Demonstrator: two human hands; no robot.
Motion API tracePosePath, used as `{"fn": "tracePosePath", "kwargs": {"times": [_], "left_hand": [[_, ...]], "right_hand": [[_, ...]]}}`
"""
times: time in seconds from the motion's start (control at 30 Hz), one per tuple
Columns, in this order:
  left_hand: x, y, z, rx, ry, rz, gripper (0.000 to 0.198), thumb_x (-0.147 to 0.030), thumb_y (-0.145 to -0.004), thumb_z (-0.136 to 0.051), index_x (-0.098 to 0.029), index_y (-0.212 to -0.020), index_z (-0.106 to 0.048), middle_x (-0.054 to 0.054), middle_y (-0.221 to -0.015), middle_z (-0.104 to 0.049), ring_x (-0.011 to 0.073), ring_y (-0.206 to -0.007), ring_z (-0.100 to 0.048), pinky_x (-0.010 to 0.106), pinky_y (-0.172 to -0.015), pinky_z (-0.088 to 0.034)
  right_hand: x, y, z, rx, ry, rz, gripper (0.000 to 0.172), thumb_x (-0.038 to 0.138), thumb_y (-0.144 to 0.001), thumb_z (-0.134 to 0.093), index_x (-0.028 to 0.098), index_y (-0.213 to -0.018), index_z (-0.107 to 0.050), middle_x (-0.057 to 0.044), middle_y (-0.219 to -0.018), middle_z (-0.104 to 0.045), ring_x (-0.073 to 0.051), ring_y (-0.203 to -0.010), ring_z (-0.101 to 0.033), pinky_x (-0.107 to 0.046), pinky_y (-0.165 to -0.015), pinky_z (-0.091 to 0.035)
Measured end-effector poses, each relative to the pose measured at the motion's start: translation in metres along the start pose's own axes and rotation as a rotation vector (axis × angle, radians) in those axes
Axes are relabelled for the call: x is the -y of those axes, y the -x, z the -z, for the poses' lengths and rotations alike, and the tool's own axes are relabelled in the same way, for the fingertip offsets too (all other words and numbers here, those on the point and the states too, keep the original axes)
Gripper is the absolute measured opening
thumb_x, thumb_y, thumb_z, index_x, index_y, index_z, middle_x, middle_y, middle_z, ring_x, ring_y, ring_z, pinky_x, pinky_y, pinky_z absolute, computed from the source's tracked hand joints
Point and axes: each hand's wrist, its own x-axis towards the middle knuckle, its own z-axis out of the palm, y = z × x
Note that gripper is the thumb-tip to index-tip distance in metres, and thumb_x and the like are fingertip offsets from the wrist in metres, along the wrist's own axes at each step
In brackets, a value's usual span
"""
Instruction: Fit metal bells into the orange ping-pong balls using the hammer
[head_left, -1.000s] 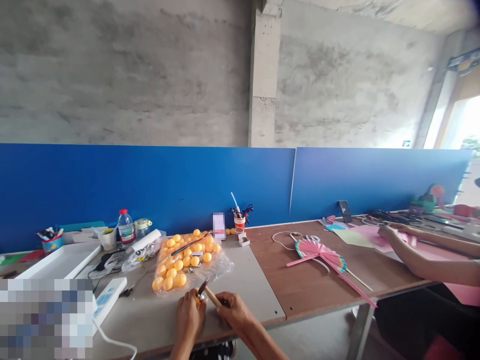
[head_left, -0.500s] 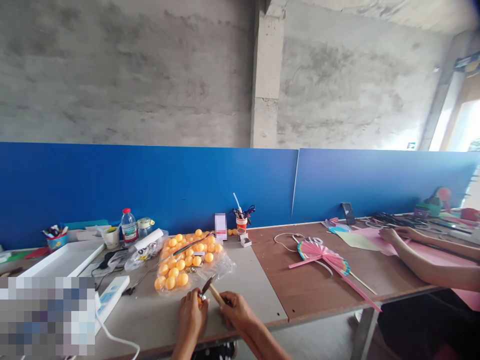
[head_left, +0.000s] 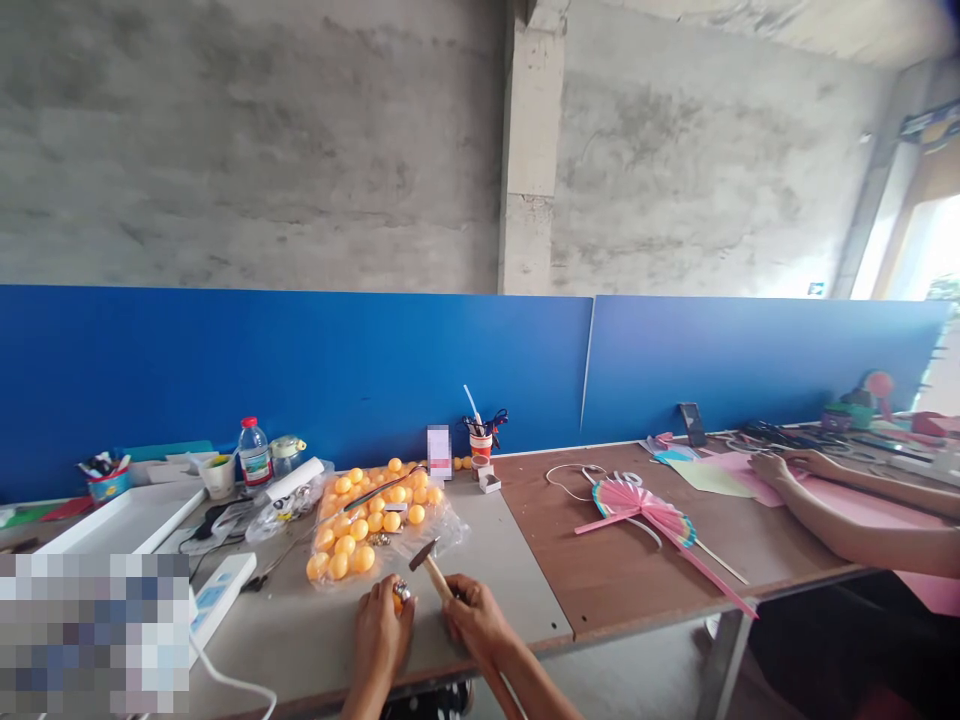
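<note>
My left hand (head_left: 384, 622) is closed around an orange ball (head_left: 399, 604) at the table's front edge; a small shiny metal piece (head_left: 403, 590) sits on the ball's upper right side. Wrapped round the wooden handle of a small hammer (head_left: 433, 570) is my right hand (head_left: 474, 612), just to the right. The hammer's dark head is raised above and to the right of the ball, apart from it. Behind my hands lies a clear plastic bag (head_left: 442, 535) with several orange balls (head_left: 363, 558).
At left are a power strip (head_left: 225, 592), a white tray (head_left: 169, 518) and a bottle (head_left: 255, 458). A pen cup (head_left: 481, 441) stands at the back. To the right lie a pink paper fan (head_left: 646, 505) and another person's arms (head_left: 832, 525) over pink paper.
The hammer head has lifted away from the ball and tipped up to the right. My left hand keeps its hold on the ball. The whole view has shifted slightly.
</note>
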Motion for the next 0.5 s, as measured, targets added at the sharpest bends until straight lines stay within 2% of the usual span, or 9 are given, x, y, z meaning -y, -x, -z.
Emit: {"fn": "tracePosePath", "kwargs": {"times": [0.17, 0.37, 0.43, 0.5], "left_hand": [[0.001, 0.0, -0.0013, 0.028, 0.008, 0.025, 0.028, -0.03, -0.08, -0.048, -0.017, -0.098, -0.065, 0.01, -0.092, -0.073, 0.0258, -0.084, -0.068, 0.036, -0.079, -0.052], [0.0039, -0.0045, -0.005, -0.064, 0.135, 0.056, 0.035, -0.032, -0.082, -0.046, -0.015, -0.106, -0.065, 0.012, -0.097, -0.068, 0.0259, -0.093, -0.065, 0.038, -0.082, -0.054], [0.0058, -0.0056, -0.0047, -0.086, 0.134, 0.067, 0.036, -0.033, -0.082, -0.047, -0.015, -0.107, -0.065, 0.012, -0.092, -0.066, 0.0265, -0.09, -0.064, 0.04, -0.081, -0.054], [0.0069, -0.0053, -0.0044, -0.061, 0.131, 0.062, 0.036, -0.032, -0.082, -0.047, -0.014, -0.109, -0.064, 0.011, -0.089, -0.066, 0.0263, -0.087, -0.064, 0.04, -0.08, -0.054]], "right_hand": [[-0.003, -0.0012, 0.0007, 0.092, 0.024, 0.021, 0.024, 0.026, -0.065, -0.058, 0.014, -0.084, -0.066, 0.007, -0.053, -0.046, -0.007, -0.043, -0.039, -0.019, -0.044, -0.03], [-0.002, -0.0031, 0.002, -0.044, -0.098, 0.034, 0.025, 0.034, -0.069, -0.054, 0.015, -0.082, -0.063, 0.006, -0.052, -0.045, -0.007, -0.04, -0.038, -0.02, -0.043, -0.029], [-0.0003, -0.0013, 0.0006, -0.01, -0.064, 0.021, 0.027, 0.031, -0.067, -0.055, 0.015, -0.086, -0.065, 0.007, -0.051, -0.044, -0.007, -0.04, -0.038, -0.02, -0.043, -0.028], [0.0022, 0.0015, -0.0007, 0.036, -0.024, 0.012, 0.029, 0.028, -0.066, -0.055, 0.015, -0.089, -0.067, 0.007, -0.051, -0.045, -0.007, -0.041, -0.038, -0.02, -0.042, -0.028]]}}
